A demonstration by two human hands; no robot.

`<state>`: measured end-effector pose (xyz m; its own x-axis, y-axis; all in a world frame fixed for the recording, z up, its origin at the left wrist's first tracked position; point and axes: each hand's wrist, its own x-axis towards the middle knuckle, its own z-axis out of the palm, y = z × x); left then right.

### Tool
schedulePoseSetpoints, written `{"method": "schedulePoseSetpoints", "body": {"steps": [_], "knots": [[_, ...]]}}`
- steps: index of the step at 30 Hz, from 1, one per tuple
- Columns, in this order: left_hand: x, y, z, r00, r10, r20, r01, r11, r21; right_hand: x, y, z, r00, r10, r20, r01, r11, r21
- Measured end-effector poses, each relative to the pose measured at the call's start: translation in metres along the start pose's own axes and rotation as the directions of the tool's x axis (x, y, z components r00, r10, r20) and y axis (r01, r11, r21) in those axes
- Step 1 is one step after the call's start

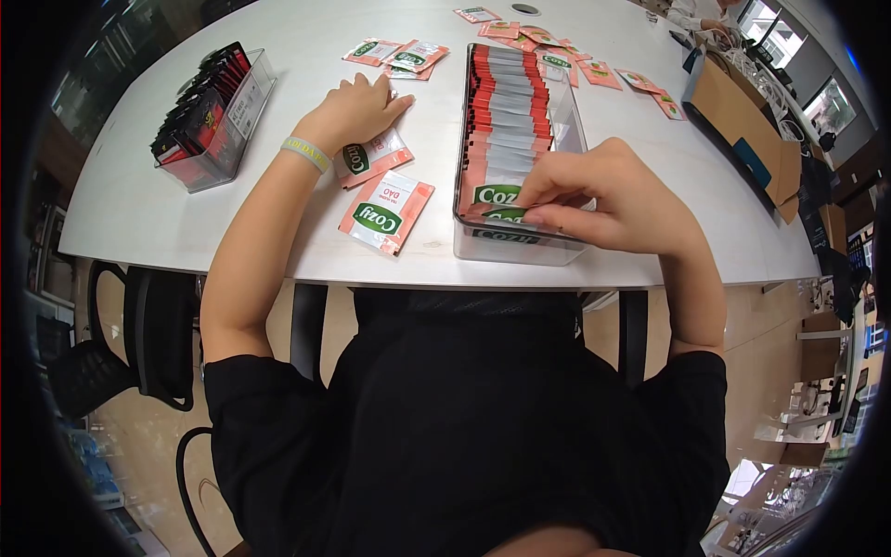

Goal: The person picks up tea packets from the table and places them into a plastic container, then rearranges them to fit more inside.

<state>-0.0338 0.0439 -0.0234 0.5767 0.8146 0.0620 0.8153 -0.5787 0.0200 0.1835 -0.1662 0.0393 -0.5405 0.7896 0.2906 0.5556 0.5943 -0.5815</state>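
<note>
A clear plastic box [580,130] holds a long row of upright pink and red Cozy sachets [510,102]. At its near end my right hand [594,200] pinches a Cozy sachet [501,212] between thumb and fingers. My left hand [357,113], a wristband on its wrist, rests on the table with its fingers spread, over the top of a pink sachet [376,158]. Another Cozy sachet [387,212] lies flat just nearer to me. Beyond the left hand is a small group of sachets [416,56].
At the left stands a clear box [243,121] of dark packets. More pink sachets [599,74] lie scattered behind the middle box. On the right are an open cardboard box [742,125] and cables. A co-worker [696,14] sits at the far edge. Chairs [158,334] stand below the table.
</note>
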Motion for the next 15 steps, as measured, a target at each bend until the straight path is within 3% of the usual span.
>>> {"method": "schedulePoseSetpoints", "body": {"steps": [6, 11, 15], "knots": [[0.0, 0.0, 0.0, 1.0, 0.007, 0.0, -0.007, 1.0, 0.009, 0.001, 0.0, 0.002, 0.998, 0.062, -0.01, -0.06, 0.99, 0.125], [0.001, -0.002, 0.003, 1.0, 0.003, -0.008, -0.002, 0.999, 0.045, 0.004, 0.0, 0.006, 0.994, -0.059, -0.091, 0.054, 0.997, -0.06], [-0.001, 0.002, 0.0, 0.999, -0.023, 0.024, 0.022, 0.999, 0.047, 0.003, -0.002, -0.007, 0.996, -0.052, -0.073, 0.043, 0.991, -0.128]]}}
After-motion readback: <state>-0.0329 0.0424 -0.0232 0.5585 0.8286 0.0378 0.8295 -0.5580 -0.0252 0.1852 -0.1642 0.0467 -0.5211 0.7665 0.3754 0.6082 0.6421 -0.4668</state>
